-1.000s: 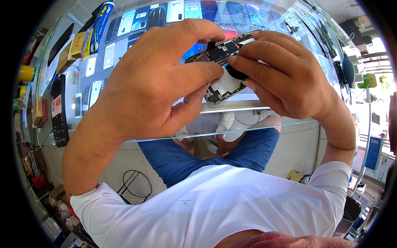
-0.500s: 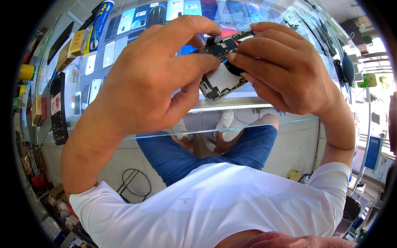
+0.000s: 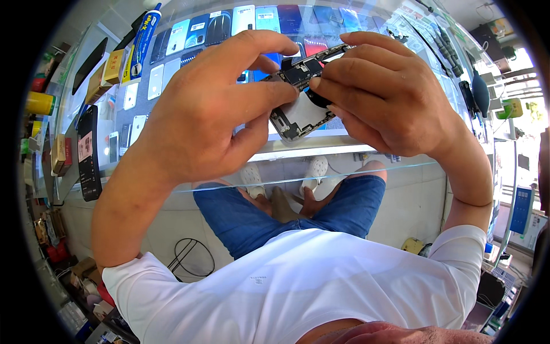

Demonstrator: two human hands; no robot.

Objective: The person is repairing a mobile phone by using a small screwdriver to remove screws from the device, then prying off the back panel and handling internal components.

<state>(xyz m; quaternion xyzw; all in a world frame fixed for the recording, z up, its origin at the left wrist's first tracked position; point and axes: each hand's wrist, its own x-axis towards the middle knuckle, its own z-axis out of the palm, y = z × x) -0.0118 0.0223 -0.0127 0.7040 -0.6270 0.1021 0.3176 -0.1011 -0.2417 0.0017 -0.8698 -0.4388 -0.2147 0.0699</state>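
Between my hands, above the glass counter, is an opened smartphone housing [image 3: 291,127] with its inner parts bare. It lies tilted, its lower end toward me. A black circuit board [image 3: 303,71] sits across its upper part. My left hand [image 3: 200,106] has its thumb pressed on the board's left edge, while its index finger arches above. My right hand [image 3: 389,94] grips the housing's right side, the fingers bent together over the rim. Under the right fingertips shows a dark round part [image 3: 317,98], mostly covered; I cannot make out what it is.
Rows of phones [image 3: 217,27] lie under the glass counter [image 3: 275,150]. At the left are a blue and yellow tube [image 3: 141,43], small boxes [image 3: 114,66] and a dark phone [image 3: 88,152] near the counter's edge. A black air blower [image 3: 480,94] lies at the right.
The view has shifted slightly. My left index finger has drawn back a little from the board's upper edge. Both hands keep their places on the phone housing.
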